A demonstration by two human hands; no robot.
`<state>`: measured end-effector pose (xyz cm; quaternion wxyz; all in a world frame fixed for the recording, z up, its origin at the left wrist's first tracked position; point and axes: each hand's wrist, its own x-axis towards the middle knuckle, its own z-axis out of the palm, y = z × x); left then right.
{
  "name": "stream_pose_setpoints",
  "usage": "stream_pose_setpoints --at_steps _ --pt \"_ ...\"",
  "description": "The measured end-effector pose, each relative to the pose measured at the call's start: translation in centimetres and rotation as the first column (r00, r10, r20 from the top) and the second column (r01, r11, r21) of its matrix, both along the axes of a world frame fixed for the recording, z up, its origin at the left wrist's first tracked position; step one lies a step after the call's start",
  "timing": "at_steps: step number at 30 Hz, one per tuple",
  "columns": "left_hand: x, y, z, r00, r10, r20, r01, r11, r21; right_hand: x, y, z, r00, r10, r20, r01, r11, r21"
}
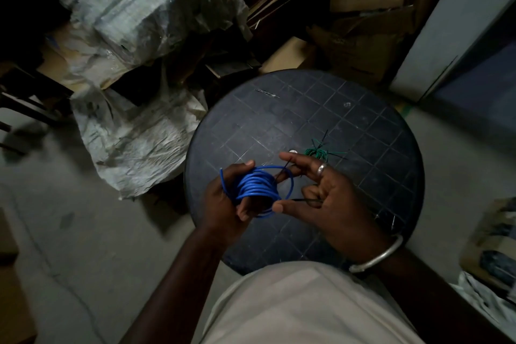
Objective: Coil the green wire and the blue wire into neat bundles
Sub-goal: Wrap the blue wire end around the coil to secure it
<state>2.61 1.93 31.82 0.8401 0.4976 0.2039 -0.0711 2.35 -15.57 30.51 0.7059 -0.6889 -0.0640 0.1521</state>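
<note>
Already the green wire (317, 152) lies as a small bundle on the round black top (307, 109), right of its middle and just beyond the right hand's outstretched forefinger. It has dark strands crossed over it, so that half of the task looks finished.

The blue wire (257, 187) is off the top, held in the air over its near left edge. The left hand (223, 198) grips it, fingers curled through the coil and thumb closing from the far side. The turns sit side by side across those fingers, and 1 wider loop stands out on the side facing the right hand (329, 198).

That hand is immediately to the right, its thumb tip touching the coil's near rim. Its forefinger and thumb are stretched toward the coil and its middle fingers are curled on a thin black tie (304, 200). The tie runs leftward from the palm toward the coil. A second dark strand rises beside the forefinger, but whether these are 2 ends of 1 tie is too dim to tell.

The step in hand appears to be binding the blue coil. The tie crosses the turns rather than following them, so the right hand is the one placed to cinch it while the left steadies the coil.
</note>
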Motion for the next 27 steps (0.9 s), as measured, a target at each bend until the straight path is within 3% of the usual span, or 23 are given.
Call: stream_pose_setpoints --at_steps 2,6,12,16,19,21,27 --pt "-0.1 0.4 -0.7 0.996 -0.044 0.077 0.052 0.993 -0.107 0.1 -0.2 0.2 1.000 0.031 -0.002 -0.031 0.999 -0.007" --pt "0.1 -0.3 -0.3 0.994 -0.085 0.074 0.094 0.987 -0.127 0.5 -0.5 0.1 0.998 0.055 -0.042 -0.053 0.998 0.040" --pt "0.2 -1.3 -0.3 0.999 -0.024 -0.029 0.024 1.000 0.000 0.7 -0.4 -0.6 0.993 0.030 -0.115 -0.015 0.992 0.129" --pt "-0.2 -1.8 -2.0 0.993 0.118 -0.010 -0.115 0.977 0.180 1.2 -0.3 -0.7 0.995 0.056 -0.085 -0.045 0.991 0.129" --pt "0.2 -1.8 -2.2 0.982 0.186 0.029 -0.188 0.965 0.182 0.9 -0.2 -0.3 0.995 0.056 -0.086 -0.045 0.990 0.131" --pt "0.4 -1.7 -1.9 0.981 0.194 0.015 -0.194 0.971 0.143 0.6 0.2 0.0 0.997 0.005 -0.072 0.003 0.995 0.103" --pt "1.0 -1.8 -2.0 0.969 0.248 0.019 -0.246 0.944 0.218 0.5 0.1 -0.7 0.968 -0.238 0.076 0.246 0.961 -0.123"
